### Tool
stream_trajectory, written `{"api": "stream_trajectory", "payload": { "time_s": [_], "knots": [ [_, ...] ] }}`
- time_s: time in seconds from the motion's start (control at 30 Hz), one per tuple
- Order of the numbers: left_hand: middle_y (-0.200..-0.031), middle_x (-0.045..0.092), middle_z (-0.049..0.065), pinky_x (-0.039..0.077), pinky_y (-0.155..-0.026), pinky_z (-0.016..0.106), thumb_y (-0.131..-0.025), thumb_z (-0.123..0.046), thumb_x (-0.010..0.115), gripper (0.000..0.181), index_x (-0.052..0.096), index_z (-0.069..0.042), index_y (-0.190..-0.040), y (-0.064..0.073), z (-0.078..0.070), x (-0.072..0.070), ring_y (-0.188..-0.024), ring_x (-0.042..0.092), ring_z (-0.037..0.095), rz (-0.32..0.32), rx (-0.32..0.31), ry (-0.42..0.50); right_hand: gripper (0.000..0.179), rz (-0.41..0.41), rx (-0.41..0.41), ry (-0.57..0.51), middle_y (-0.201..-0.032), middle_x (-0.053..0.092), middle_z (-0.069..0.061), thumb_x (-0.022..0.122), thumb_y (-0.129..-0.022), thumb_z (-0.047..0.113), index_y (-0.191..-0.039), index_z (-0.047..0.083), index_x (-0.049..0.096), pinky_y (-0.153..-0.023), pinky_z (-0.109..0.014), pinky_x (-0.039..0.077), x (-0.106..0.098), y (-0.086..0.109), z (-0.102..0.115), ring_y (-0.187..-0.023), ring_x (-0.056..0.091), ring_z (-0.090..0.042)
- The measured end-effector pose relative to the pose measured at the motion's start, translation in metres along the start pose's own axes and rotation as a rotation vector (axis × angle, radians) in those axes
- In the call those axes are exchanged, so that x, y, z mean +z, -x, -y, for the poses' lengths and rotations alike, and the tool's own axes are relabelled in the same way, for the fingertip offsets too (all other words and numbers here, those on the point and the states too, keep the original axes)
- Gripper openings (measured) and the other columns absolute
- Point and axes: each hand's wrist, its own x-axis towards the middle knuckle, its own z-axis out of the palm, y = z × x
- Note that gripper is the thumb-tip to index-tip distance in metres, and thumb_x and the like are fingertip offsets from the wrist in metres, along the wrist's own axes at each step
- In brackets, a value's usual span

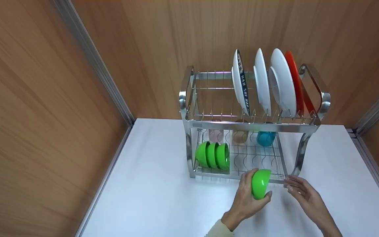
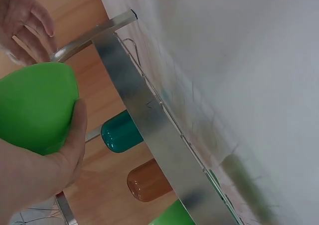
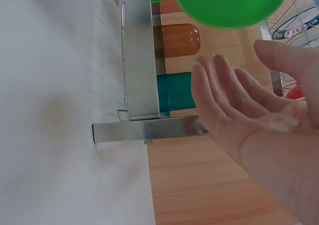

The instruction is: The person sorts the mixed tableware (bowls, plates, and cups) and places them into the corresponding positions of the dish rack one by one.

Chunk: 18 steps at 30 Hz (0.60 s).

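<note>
A green bowl (image 1: 261, 184) is tilted on its side in my left hand (image 1: 248, 201), whose thumb and fingers grip it in front of the rack's lower front edge. The left wrist view shows the bowl's smooth outside (image 2: 37, 105) with the thumb along its rim. My right hand (image 1: 308, 199) is apart from the bowl, by the rack's right front corner, fingers loosely bent and holding nothing. Three green bowls (image 1: 212, 155) stand on edge in a row at the left of the lower tier of the metal dish rack (image 1: 252, 126).
On the upper tier stand white plates (image 1: 262, 82), one dark-patterned plate (image 1: 242, 82) and a red plate (image 1: 294, 82). Behind on the lower tier are pink (image 1: 215, 135), amber (image 1: 240, 135) and blue (image 1: 266, 138) cups. A wooden panel (image 1: 150, 59) rises behind the white table (image 1: 153, 184).
</note>
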Motion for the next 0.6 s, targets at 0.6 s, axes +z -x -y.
{"api": "stream_trajectory", "payload": {
  "time_s": [0.6],
  "knots": [
    [-0.14,0.046,0.007,0.053,-0.095,0.023,-0.085,-0.045,0.084,0.089,0.034,-0.011,-0.149,-0.017,0.027,-0.016,-0.115,0.057,0.012,-0.114,0.104,-0.128,0.071,-0.227,-0.001,0.093,-0.154,0.036,-0.024,0.062,-0.105,0.018,-0.159,-0.002,0.021,-0.106,-0.009,0.037,-0.011,-0.024,0.005,-0.136,0.046,-0.027]
  ]
}}
